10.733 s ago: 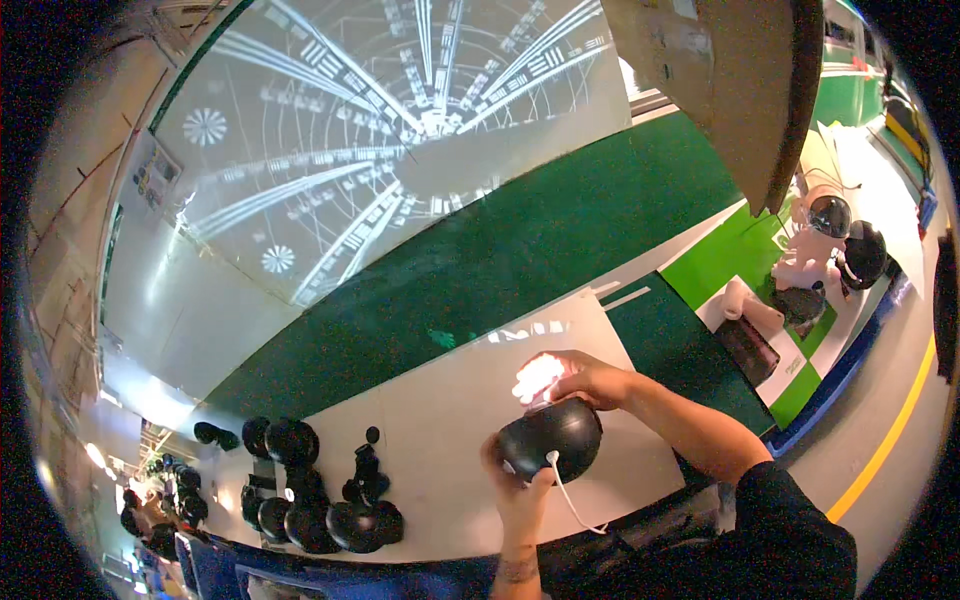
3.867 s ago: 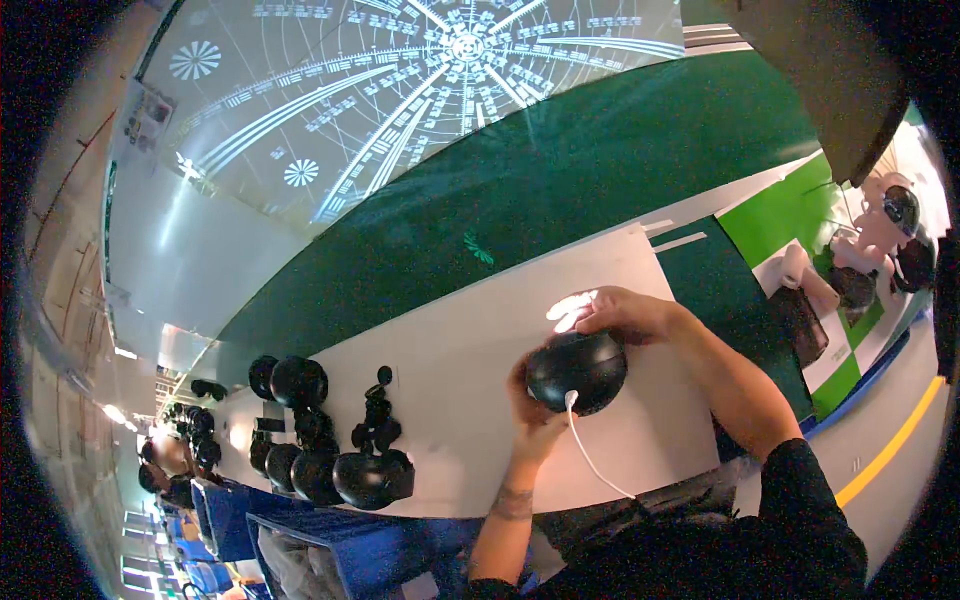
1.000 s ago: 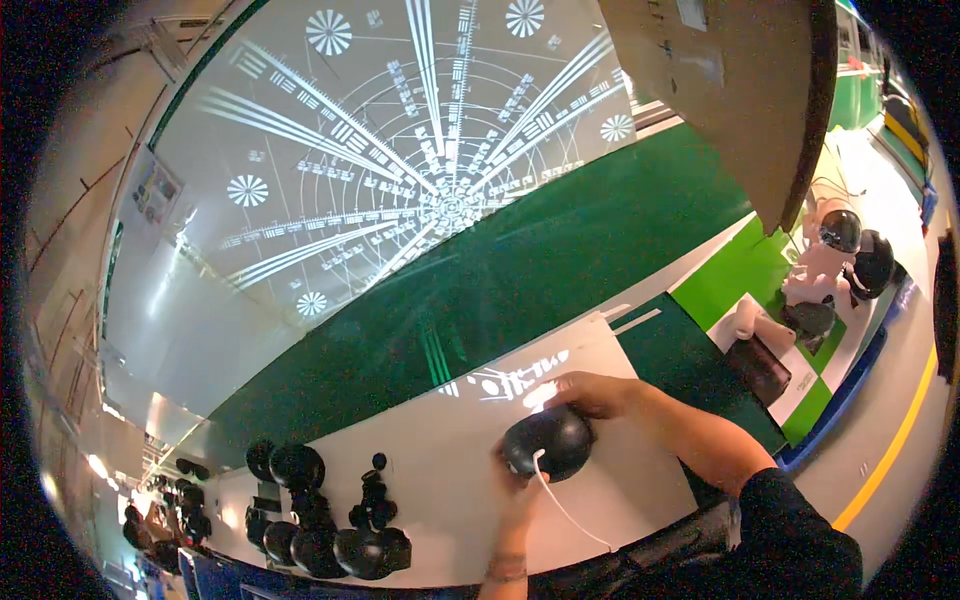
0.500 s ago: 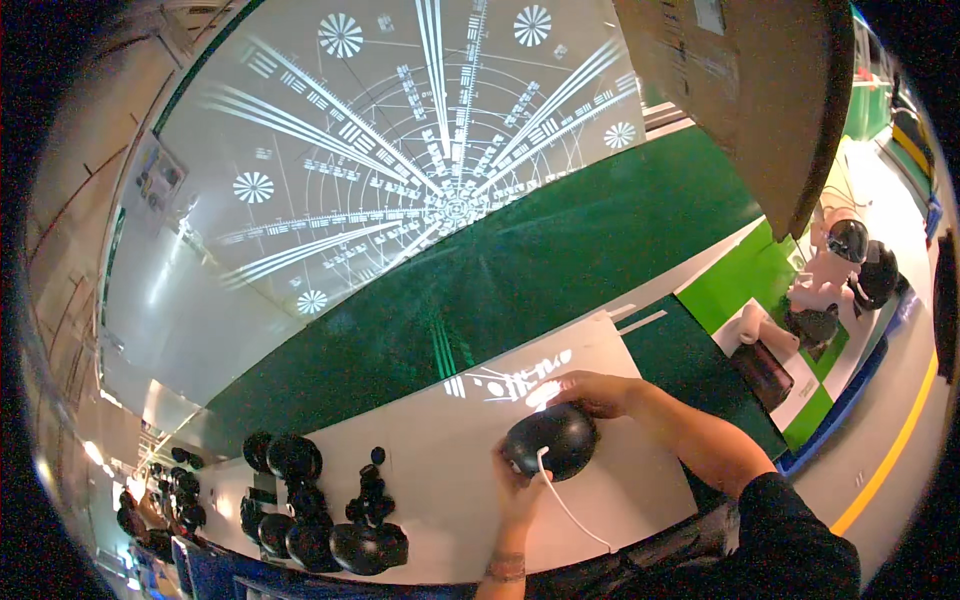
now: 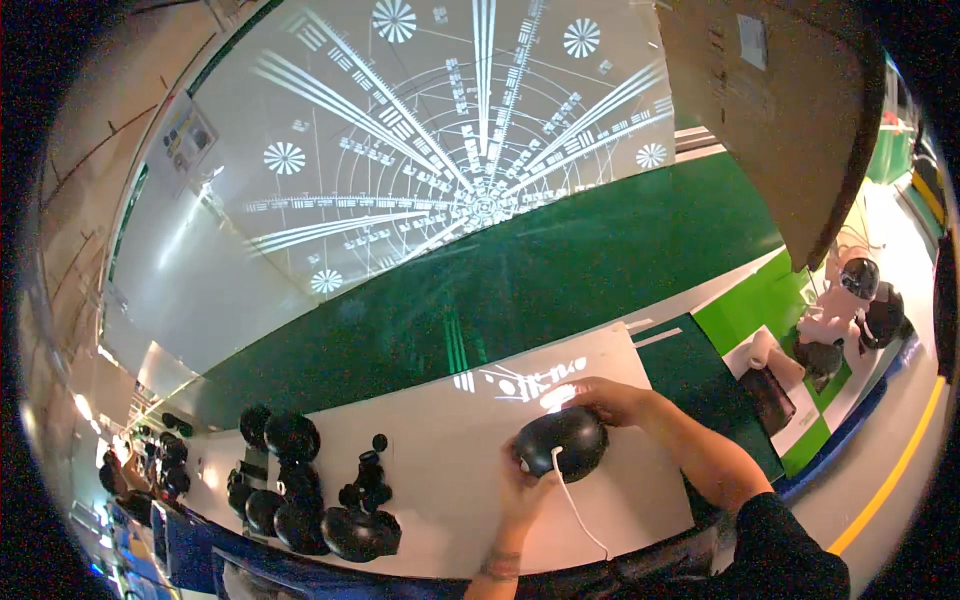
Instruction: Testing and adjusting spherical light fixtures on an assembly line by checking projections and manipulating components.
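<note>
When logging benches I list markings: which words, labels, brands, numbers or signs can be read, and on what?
Nothing is readable.
White radial pattern on pale grey surface: too small.
White rectangular label on brown panel: too blurred.
Green-and-white flat sheet: too small.
Rounded black object, held: no lettering visible.

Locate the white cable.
Head view, low and a bit right of centre: the white cable runs from the black device down toward the table's near edge, to the right of the left hand.
</note>
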A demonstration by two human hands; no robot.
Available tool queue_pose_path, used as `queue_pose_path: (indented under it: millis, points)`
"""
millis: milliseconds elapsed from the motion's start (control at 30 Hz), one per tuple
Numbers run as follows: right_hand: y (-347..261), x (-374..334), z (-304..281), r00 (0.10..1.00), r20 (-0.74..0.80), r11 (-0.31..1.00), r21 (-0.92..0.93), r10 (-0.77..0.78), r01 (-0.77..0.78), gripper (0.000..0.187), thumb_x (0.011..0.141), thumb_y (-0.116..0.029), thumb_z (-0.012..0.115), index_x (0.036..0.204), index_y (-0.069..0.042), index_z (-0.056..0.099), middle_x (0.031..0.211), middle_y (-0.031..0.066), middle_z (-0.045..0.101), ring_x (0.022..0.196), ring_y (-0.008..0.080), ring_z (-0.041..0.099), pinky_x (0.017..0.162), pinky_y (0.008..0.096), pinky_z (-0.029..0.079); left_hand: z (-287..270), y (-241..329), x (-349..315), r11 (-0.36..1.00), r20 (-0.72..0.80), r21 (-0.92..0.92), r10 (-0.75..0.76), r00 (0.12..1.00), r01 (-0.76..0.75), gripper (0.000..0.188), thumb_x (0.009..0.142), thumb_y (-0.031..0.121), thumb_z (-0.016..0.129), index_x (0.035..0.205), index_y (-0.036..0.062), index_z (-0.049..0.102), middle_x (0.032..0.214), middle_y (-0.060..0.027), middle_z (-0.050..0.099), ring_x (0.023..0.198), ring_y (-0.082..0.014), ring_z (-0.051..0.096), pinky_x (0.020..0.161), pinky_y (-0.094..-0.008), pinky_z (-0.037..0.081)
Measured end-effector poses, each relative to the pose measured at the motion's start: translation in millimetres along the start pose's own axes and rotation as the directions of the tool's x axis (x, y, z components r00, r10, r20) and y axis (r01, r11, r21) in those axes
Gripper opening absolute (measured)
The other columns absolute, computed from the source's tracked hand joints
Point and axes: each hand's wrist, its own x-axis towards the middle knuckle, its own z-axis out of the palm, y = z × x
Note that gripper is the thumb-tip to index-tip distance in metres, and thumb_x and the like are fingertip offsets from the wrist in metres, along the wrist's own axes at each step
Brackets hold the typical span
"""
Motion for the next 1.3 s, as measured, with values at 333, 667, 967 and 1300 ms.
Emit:
queue_pose_path:
  millis: [333, 667, 967, 1300]
  points:
    - [1, -1, 7, 1.000, -0.015, 0.999, -0.044, 0.022, -0.022, 0.050, 0.091, -0.031, 0.061, 0.131, -0.003, 0.053, 0.119, 0.0114, 0.066, 0.106, 0.0216, 0.065, 0.095, 0.0364, 0.051, -14, -37, -1, 0.993, -0.035, -0.095, 0.063, 0.997, -0.066, 0.091, 0.071, 0.025, 0.088, 0.136, -0.0030, 0.031, 0.130, -0.0140, 0.043, 0.119, -0.0253, 0.051, 0.095, -0.0375, 0.053]
    - [32, 30, 1, 0.994, -0.104, 0.997, -0.057, 0.043, -0.050, 0.044, 0.088, -0.019, 0.063, 0.128, -0.003, 0.055, 0.111, 0.0107, 0.066, 0.099, 0.0201, 0.066, 0.090, 0.0352, 0.053, -39, -67, -2, 0.991, -0.031, -0.017, 0.135, 0.990, -0.135, 0.090, 0.069, 0.025, 0.090, 0.135, -0.0047, 0.035, 0.129, -0.0155, 0.047, 0.121, -0.0236, 0.048, 0.102, -0.0375, 0.044]
    - [41, 27, 33, 0.957, -0.283, 0.998, -0.025, -0.061, 0.056, 0.036, 0.089, -0.024, 0.062, 0.117, -0.001, 0.060, 0.109, 0.0103, 0.066, 0.099, 0.0203, 0.065, 0.088, 0.0343, 0.052, -62, -55, -9, 0.985, 0.000, 0.078, 0.153, 0.988, -0.152, 0.088, 0.073, 0.031, 0.085, 0.138, -0.0017, 0.036, 0.129, -0.0170, 0.050, 0.124, -0.0279, 0.048, 0.102, -0.0393, 0.042]
    - [85, -9, 42, 0.774, -0.260, 0.767, -0.498, -0.577, 0.405, 0.047, 0.098, -0.030, 0.051, 0.132, 0.003, 0.047, 0.126, 0.0150, 0.058, 0.120, 0.0247, 0.055, 0.105, 0.0377, 0.041, -83, -64, -20, 0.997, -0.043, -0.057, 0.043, 0.998, -0.045, 0.076, 0.083, 0.023, 0.077, 0.143, 0.0033, 0.034, 0.133, -0.0131, 0.048, 0.124, -0.0229, 0.048, 0.095, -0.0352, 0.046]
